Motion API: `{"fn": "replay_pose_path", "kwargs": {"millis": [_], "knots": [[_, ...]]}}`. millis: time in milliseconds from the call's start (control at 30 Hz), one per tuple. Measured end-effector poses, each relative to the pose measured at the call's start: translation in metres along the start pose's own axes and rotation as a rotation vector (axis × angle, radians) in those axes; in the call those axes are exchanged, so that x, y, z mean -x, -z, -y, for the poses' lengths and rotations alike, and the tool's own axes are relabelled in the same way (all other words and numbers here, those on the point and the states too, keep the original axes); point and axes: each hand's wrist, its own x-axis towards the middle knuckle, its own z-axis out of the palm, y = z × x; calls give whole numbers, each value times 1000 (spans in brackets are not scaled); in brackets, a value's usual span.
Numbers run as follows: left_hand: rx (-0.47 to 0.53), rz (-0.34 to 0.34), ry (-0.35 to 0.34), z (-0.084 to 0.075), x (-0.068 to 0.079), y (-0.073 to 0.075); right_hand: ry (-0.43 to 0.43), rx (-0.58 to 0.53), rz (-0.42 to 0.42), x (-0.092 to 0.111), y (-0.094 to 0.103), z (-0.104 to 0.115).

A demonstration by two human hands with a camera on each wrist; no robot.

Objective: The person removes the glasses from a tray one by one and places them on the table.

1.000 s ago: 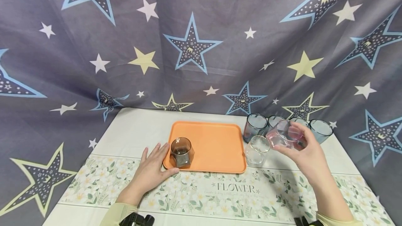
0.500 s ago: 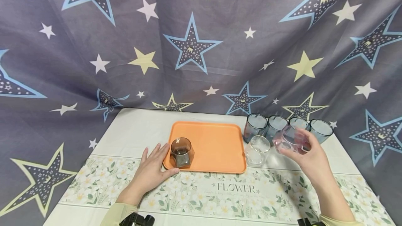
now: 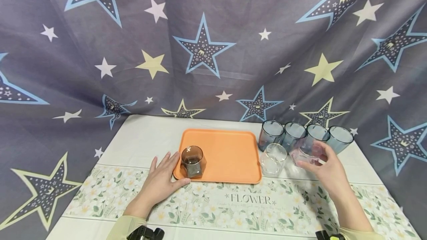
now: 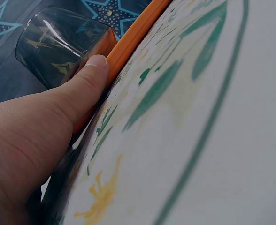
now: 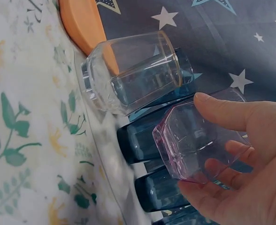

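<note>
My right hand (image 3: 328, 166) grips a pink-tinted clear glass (image 5: 189, 140) between thumb and fingers. In the right wrist view its base is tipped toward the cloth, in front of the blue glasses. A clear glass (image 3: 273, 160) with a thin gold rim stands just left of it, beside the tray. My left hand (image 3: 160, 180) rests at the near left corner of an orange tray (image 3: 230, 155). Its fingers lie spread along the left edge, with the thumb (image 4: 88, 77) on the front rim. Close to that thumb, a brown glass (image 3: 192, 162) stands on the tray.
Several blue glasses (image 3: 271, 134) stand in a row at the back right, partly behind the pink glass. A white tablecloth (image 3: 150, 136) with a floral band and the word FLOWER covers the table. A grey star-patterned curtain (image 3: 186, 95) hangs behind it.
My right hand has moved the pink glass slightly right and lowered it toward the table, out of the way of the row of blue glasses. The left hand and tray have stayed put.
</note>
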Motion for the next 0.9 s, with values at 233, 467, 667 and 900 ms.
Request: {"fn": "replay_pose_path", "kwargs": {"millis": [233,467,667,900], "knots": [[7,2,3,-1,0,0,-55,-20,55,-4,-2,-6],[8,5,3,-1,-1,1,-88,-37,109,-7,-4,-11],[14,9,5,0,-1,1,-110,-9,124,-7,-8,-14],[13,9,4,-1,0,1,-116,-1,121,-7,-11,-15]]}}
